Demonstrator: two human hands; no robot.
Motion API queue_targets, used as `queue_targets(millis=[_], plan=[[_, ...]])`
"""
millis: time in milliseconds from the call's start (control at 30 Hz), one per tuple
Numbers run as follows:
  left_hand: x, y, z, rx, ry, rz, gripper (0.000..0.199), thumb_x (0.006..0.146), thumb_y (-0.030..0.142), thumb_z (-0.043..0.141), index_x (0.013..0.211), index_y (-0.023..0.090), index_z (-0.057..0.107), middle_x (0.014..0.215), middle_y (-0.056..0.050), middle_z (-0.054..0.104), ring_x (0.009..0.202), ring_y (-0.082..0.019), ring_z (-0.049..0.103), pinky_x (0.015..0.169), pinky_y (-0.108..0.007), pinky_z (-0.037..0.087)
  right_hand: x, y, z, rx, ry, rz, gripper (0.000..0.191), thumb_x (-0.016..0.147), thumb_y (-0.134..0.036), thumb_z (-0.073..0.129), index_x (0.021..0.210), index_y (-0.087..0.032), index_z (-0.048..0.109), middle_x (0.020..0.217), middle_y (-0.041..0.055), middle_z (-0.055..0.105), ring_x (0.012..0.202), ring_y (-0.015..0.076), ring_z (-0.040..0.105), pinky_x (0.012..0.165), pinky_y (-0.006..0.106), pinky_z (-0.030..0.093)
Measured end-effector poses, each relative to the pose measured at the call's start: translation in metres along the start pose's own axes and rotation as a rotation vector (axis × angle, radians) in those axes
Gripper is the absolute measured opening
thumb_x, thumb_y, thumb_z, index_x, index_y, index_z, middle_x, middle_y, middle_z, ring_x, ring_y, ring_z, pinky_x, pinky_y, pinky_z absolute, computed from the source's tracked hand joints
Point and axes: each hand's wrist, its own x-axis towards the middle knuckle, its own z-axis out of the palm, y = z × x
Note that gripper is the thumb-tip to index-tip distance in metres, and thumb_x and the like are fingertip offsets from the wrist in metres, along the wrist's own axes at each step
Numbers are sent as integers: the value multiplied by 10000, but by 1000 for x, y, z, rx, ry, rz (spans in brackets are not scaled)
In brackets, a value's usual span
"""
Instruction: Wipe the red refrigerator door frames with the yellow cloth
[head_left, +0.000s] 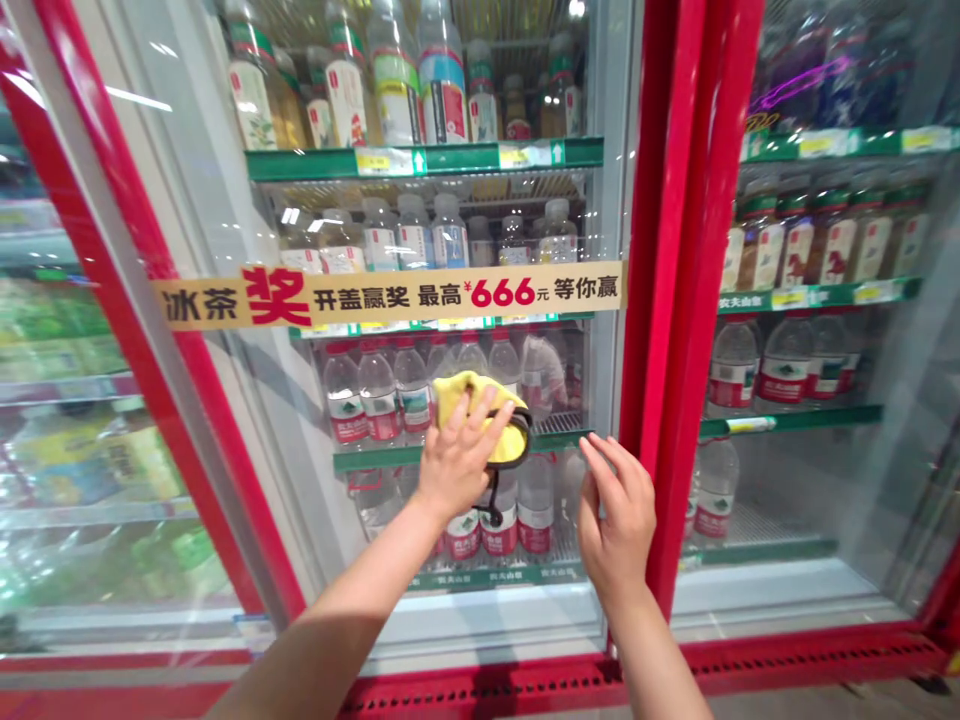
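My left hand [461,455] presses a yellow cloth [510,443] with a dark edge flat against the glass door [225,430] of a drinks fridge. Its fingers are spread over the cloth, and a dark strip of the edging hangs below. Lower right of it, my right hand [616,510] is raised beside the red door frame [660,330], fingers stretched out and nothing in them. Whether its fingertips touch the glass I cannot tell. Behind the glass, water bottles [379,395] with red caps stand on the shelves.
A beige strip with printed lettering [390,300] runs across the door above my hands. Tea bottles [442,75] fill the upper shelves. Another glass door with bottles [784,365] is on the right; a red-edged door [142,330] slants along the left. A red vented base [540,685] runs below.
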Motion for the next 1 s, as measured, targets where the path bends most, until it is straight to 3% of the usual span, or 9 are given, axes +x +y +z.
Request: queue_targets(millis=[100,200,300,400,533,633,733,933,1000], plan=[[-27,2,0,57,-40,-150,935,738,130,637,1594,296,301,1655,-46,309,1570,-297,197,1082,-438,439,-3,-6,5,14,-28,4,513,968,-107,462,1429,-312,556,1312,91,665,1266,263,593,1033,501,514],[-43,14,5,12,-92,19,924,739,230,710,1580,313,335,1633,-43,365,1574,-300,179,1162,-476,364,-6,-15,10,44,-50,-9,526,985,-114,458,1470,-311,507,1326,98,656,1281,256,579,1045,493,508],[-29,7,6,-35,-87,132,841,814,249,665,1579,336,326,1614,-23,410,1561,-261,235,1223,-477,282,-8,-23,15,62,-69,-14,530,992,-131,456,1489,-312,485,1336,100,651,1289,258,574,1055,494,499],[-17,-14,3,-12,1,-53,834,846,144,597,1594,337,284,1615,-18,409,1547,-241,278,1200,-426,320,-8,-28,18,65,-71,8,518,985,-139,460,1471,-311,514,1321,96,660,1280,260,580,1048,494,503],[-42,-15,5,35,95,-267,873,828,106,595,1610,284,251,1625,-61,392,1552,-280,259,1167,-422,362,-8,-35,21,73,-91,4,529,974,-124,458,1465,-311,515,1339,96,649,1289,263,574,1041,503,508],[-59,-4,8,19,60,-57,841,835,122,579,1603,285,276,1613,-45,416,1557,-248,244,1210,-422,317,-11,-40,24,73,-109,-24,516,978,-130,465,1462,-302,513,1341,102,647,1294,265,569,1043,505,507],[-48,-13,5,13,31,108,766,884,132,530,1592,311,298,1606,-15,429,1549,-209,268,1228,-420,291,-17,-44,28,71,-140,-41,499,971,-131,476,1437,-299,539,1346,101,645,1297,272,570,1047,516,508],[-53,-37,-3,94,10,-300,808,855,107,555,1600,274,291,1617,-80,405,1494,-295,380,1089,-407,437,-21,-47,31,37,-227,-57,529,950,-101,451,1439,-285,535,1417,110,593,1381,289,506,1079,545,491],[-70,-28,-1,87,-29,-282,812,838,130,568,1596,260,307,1591,-90,451,1456,-320,434,1061,-429,464,-20,-49,31,25,-244,-72,550,945,-105,459,1458,-293,516,1436,108,579,1402,290,486,1087,539,489]])
